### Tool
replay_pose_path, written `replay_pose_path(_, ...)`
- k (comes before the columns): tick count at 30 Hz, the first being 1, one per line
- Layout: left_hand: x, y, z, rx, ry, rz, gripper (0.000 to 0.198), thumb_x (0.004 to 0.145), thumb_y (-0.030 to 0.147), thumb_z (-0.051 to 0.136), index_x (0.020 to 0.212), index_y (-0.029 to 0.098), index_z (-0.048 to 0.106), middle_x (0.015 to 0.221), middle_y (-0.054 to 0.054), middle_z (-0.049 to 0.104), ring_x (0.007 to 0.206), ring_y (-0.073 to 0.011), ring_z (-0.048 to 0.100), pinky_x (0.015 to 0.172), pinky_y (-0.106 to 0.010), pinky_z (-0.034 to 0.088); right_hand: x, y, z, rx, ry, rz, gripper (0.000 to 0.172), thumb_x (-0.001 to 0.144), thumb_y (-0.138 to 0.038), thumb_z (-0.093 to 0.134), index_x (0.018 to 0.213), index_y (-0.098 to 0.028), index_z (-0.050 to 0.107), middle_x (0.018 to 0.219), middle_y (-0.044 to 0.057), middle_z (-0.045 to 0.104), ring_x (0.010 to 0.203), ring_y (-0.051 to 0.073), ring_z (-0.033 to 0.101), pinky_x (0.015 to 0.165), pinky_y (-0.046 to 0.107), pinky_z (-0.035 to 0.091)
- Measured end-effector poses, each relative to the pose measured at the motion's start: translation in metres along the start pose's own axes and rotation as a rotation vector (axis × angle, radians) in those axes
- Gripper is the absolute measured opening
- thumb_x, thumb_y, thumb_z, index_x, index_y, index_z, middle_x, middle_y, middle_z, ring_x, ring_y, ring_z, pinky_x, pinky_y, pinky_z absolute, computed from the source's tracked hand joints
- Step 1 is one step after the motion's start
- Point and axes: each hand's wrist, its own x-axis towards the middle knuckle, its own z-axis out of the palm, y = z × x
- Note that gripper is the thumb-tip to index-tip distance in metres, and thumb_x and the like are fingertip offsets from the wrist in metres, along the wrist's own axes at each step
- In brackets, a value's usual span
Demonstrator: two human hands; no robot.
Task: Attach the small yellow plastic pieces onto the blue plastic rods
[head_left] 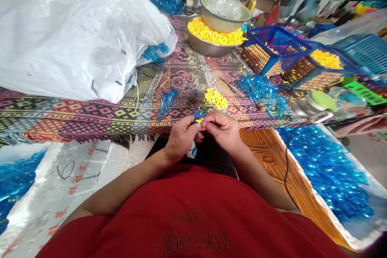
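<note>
Just off the table's front edge, my left hand (181, 137) is closed on a clear blue plastic piece (198, 112), whose lower part is hidden by my fingers. A small yellow plastic piece (199, 120) shows at its near side. My right hand (222, 129) pinches from the other side, with its fingertips touching the yellow piece. Beyond my hands lie a small heap of yellow pieces (215, 98) and a scatter of tiny dark bits (193, 97). Several long clear blue plastic pieces (167, 103) rest left of them.
A big white sack (75, 36) fills the table's left. Farther back stands a metal bowl (208, 49) of yellow pieces under a pale basin (225, 24). Blue baskets (273, 40), loose blue pieces (260, 88) and a green-lidded jar (322, 100) are rightward. Blue-filled boxes (326, 169) flank me.
</note>
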Motion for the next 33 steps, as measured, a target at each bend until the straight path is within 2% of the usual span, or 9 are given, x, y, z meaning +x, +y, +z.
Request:
replay_pose_path(4,0.001,-0.001,0.000,0.071,0.026,-0.024,0.008,0.079,0.021,0.047,0.075,0.017,0.053,0.056,0.002,0.061,0.047,-0.0108,0.057,0.048,-0.020,0.046,-0.001,-0.001,0.002,-0.105,-0.016,-0.082,0.016,0.084,-0.011,0.055,0.073,-0.020,0.064,0.073,0.002,0.064,0.070,0.014,0.060,0.067,0.029,0.049)
replay_pose_path(9,0.002,-0.004,-0.001,0.047,0.017,-0.047,0.009,0.079,0.023,0.046,0.076,0.017,0.053,0.056,0.001,0.061,0.047,-0.0124,0.058,0.047,-0.022,0.047,-0.002,-0.002,0.003,-0.172,-0.045,-0.093,0.017,0.086,-0.012,0.053,0.075,-0.020,0.063,0.073,0.002,0.063,0.070,0.014,0.059,0.066,0.028,0.048)
replay_pose_path(13,0.003,-0.002,-0.002,0.059,0.017,-0.047,0.009,0.079,0.023,0.047,0.078,0.017,0.054,0.056,0.001,0.060,0.047,-0.0130,0.058,0.046,-0.022,0.047,-0.004,-0.001,0.003,-0.245,0.015,-0.132,0.007,0.086,-0.016,0.056,0.086,-0.020,0.062,0.077,0.003,0.062,0.075,0.015,0.059,0.068,0.030,0.050)
replay_pose_path(18,0.004,-0.002,-0.003,0.048,0.005,-0.074,0.009,0.079,0.023,0.048,0.076,0.016,0.053,0.053,0.002,0.059,0.043,-0.0123,0.057,0.043,-0.021,0.046,-0.006,0.002,0.001,-0.295,-0.005,-0.240,0.018,0.087,-0.014,0.055,0.100,-0.022,0.063,0.090,0.007,0.066,0.086,0.018,0.063,0.074,0.032,0.054)
replay_pose_path(26,0.004,-0.011,-0.005,-0.310,-0.198,-0.120,0.015,0.078,0.025,0.058,0.089,0.014,0.056,0.068,-0.002,0.064,0.058,-0.0152,0.065,0.057,-0.029,0.055,-0.005,0.006,-0.005,-0.233,0.032,-0.242,0.022,0.087,-0.013,0.056,0.103,-0.024,0.066,0.085,0.004,0.065,0.079,0.015,0.063,0.067,0.029,0.054)
replay_pose_path(33,0.002,-0.013,-0.001,-0.214,-0.101,-0.100,0.021,0.075,0.021,0.061,0.094,0.013,0.058,0.074,-0.003,0.064,0.061,-0.0134,0.063,0.061,-0.029,0.057,-0.005,0.008,-0.005,-0.256,-0.003,-0.249,0.018,0.086,-0.014,0.057,0.098,-0.024,0.067,0.086,0.003,0.065,0.079,0.015,0.062,0.069,0.029,0.054)
